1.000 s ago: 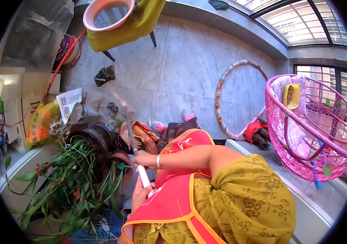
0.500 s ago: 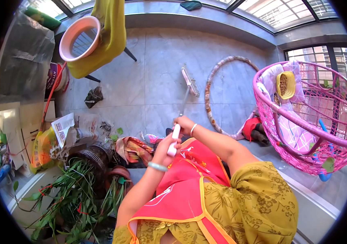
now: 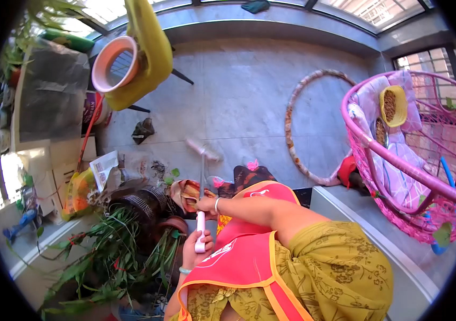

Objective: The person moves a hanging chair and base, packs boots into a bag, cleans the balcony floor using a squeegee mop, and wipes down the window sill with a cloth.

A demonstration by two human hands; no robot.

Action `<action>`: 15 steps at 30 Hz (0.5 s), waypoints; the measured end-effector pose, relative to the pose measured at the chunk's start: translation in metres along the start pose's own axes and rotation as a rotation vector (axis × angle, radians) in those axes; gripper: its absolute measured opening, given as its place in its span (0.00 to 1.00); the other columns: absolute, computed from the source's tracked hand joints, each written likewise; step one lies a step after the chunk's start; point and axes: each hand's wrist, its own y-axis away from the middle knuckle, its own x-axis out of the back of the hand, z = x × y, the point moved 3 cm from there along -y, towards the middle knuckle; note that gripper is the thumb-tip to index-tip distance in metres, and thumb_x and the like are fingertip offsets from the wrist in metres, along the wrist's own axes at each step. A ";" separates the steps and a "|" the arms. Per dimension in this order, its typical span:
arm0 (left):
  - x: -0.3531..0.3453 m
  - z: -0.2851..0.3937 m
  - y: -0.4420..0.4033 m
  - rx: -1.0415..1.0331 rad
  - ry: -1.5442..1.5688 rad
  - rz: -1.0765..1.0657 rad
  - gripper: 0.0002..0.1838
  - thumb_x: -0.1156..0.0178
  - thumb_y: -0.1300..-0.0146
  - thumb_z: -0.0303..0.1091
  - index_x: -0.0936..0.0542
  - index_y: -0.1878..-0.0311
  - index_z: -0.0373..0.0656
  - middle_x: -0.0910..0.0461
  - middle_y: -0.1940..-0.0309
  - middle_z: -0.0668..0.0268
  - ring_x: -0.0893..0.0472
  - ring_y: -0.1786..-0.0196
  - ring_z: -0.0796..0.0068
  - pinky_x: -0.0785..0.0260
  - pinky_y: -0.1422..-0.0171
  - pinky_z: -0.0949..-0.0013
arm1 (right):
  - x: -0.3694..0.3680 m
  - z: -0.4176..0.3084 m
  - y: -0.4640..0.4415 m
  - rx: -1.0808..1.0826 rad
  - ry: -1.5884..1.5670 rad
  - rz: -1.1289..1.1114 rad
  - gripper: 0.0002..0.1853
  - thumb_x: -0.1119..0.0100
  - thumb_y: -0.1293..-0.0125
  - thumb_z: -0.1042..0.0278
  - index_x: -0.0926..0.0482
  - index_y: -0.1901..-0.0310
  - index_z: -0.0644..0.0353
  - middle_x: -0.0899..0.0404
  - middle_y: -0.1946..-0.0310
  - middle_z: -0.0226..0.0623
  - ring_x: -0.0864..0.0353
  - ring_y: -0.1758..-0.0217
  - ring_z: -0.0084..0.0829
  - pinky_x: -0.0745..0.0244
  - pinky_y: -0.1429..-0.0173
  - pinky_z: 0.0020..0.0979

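A mop [image 3: 202, 179] with a pink-and-white grip and a grey pole slants away from me, its blurred flat head resting on the tiled floor. My left hand [image 3: 192, 250] is wrapped round the lower end of the grip, a pale green bangle on its wrist. Higher up, my right hand [image 3: 206, 205] closes round the handle where grip and pole meet; a white bracelet circles that wrist. A bundled patterned cloth [image 3: 186, 195] lies just left of the pole. My pink shoes [image 3: 252, 165] show beyond the red apron [image 3: 254, 259].
On the left are leafy plants [image 3: 110, 246], a yellow bag [image 3: 78, 192], newspaper [image 3: 105, 168] and a black crumpled bag [image 3: 143, 131]. A yellow-draped chair [image 3: 153, 59] carries a pink basin [image 3: 99, 69]. To the right, a wrapped hoop [image 3: 289, 125] lies near a pink hanging basket chair [image 3: 364, 134].
The mop head has swung left and closer to me across the floor. Both hands have moved left and down with the handle, still gripping it. The view has shifted slightly.
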 end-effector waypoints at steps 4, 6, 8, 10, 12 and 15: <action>-0.004 -0.008 0.013 -0.279 -0.151 0.202 0.04 0.55 0.38 0.27 0.34 0.62 0.37 0.35 0.78 0.69 0.34 0.75 0.80 0.40 0.75 0.77 | -0.038 0.016 -0.001 -0.045 -0.007 -0.107 0.03 0.48 0.49 0.74 0.31 0.76 0.60 0.29 0.82 0.33 0.24 0.80 0.31 0.24 0.75 0.35; 0.003 -0.015 0.024 -0.299 -0.228 0.212 0.05 0.56 0.38 0.27 0.34 0.61 0.36 0.34 0.77 0.68 0.33 0.74 0.80 0.38 0.74 0.77 | -0.050 0.016 0.012 -0.050 0.045 -0.155 0.04 0.47 0.49 0.73 0.30 0.78 0.60 0.29 0.83 0.33 0.24 0.80 0.29 0.24 0.76 0.34; 0.002 -0.022 0.046 -0.322 -0.475 0.340 0.08 0.57 0.38 0.26 0.33 0.58 0.35 0.31 0.73 0.67 0.30 0.71 0.80 0.33 0.70 0.76 | -0.059 0.021 0.029 -0.092 0.125 -0.168 0.04 0.48 0.49 0.73 0.30 0.78 0.60 0.29 0.83 0.32 0.25 0.81 0.29 0.24 0.76 0.33; 0.003 -0.026 0.058 -0.345 -0.429 0.355 0.07 0.57 0.38 0.26 0.34 0.59 0.35 0.32 0.74 0.67 0.31 0.71 0.81 0.34 0.69 0.76 | -0.063 0.023 0.035 -0.102 0.199 -0.141 0.04 0.49 0.48 0.73 0.30 0.76 0.61 0.27 0.81 0.34 0.24 0.80 0.30 0.24 0.76 0.34; 0.015 -0.023 0.068 -0.365 -0.383 0.377 0.06 0.57 0.38 0.25 0.34 0.60 0.35 0.33 0.75 0.68 0.31 0.72 0.81 0.35 0.69 0.76 | -0.067 0.026 0.030 -0.120 0.217 -0.100 0.03 0.49 0.46 0.72 0.30 0.74 0.61 0.27 0.79 0.35 0.24 0.78 0.31 0.24 0.75 0.34; 0.029 -0.004 0.061 -0.153 0.162 -0.135 0.06 0.56 0.40 0.24 0.36 0.59 0.35 0.35 0.77 0.69 0.32 0.73 0.81 0.37 0.70 0.77 | -0.064 0.031 -0.007 -0.125 0.162 -0.031 0.03 0.49 0.45 0.73 0.30 0.68 0.60 0.27 0.77 0.36 0.24 0.75 0.32 0.24 0.74 0.34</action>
